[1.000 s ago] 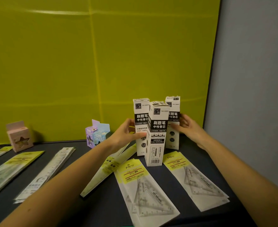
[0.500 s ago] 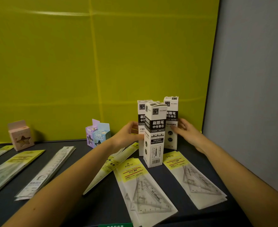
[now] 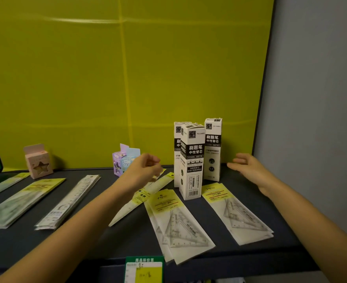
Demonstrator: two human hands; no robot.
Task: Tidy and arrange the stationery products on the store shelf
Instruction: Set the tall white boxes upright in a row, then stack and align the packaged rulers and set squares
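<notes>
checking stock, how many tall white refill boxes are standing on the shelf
3, all upright near the right end of the shelf: front box, left box mostly hidden behind it, right box further back. More could be hidden behind them.

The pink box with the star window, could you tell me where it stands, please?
In the head view, the pink cardboard box stands at the dark shelf's back left, by the yellow-green wall, left of the purple-and-blue box.
</notes>
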